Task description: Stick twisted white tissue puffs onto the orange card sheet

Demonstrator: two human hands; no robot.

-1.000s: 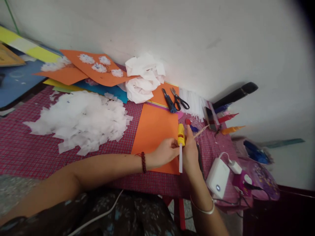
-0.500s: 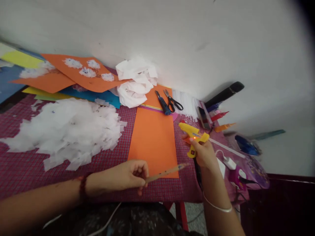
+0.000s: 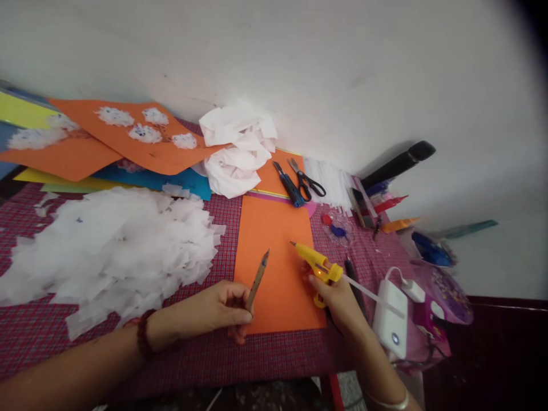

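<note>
I observe the left hand [image 3: 229, 308] pinching a tilted stick [image 3: 258, 279]. The right hand [image 3: 340, 302] grips a yellow glue gun [image 3: 311, 258] (light [image 3: 319, 273] glowing).

A pale grey wall [image 3: 321, 85] here, plain and matte, climbing up behind the surface [image 3: 286, 357], and there's a faint smudge [image 3: 362, 79] on it, above the surface's far edge. The surface wears a red plaid cloth [image 3: 226, 212]. Down below its near edge, a red leg-like post [image 3: 333, 393], with grey floor [image 3: 353, 387] beside it. Beyond the surface's right end, a deep maroon area [image 3: 505, 342], too dark to make out. Soft, muted light.
</note>
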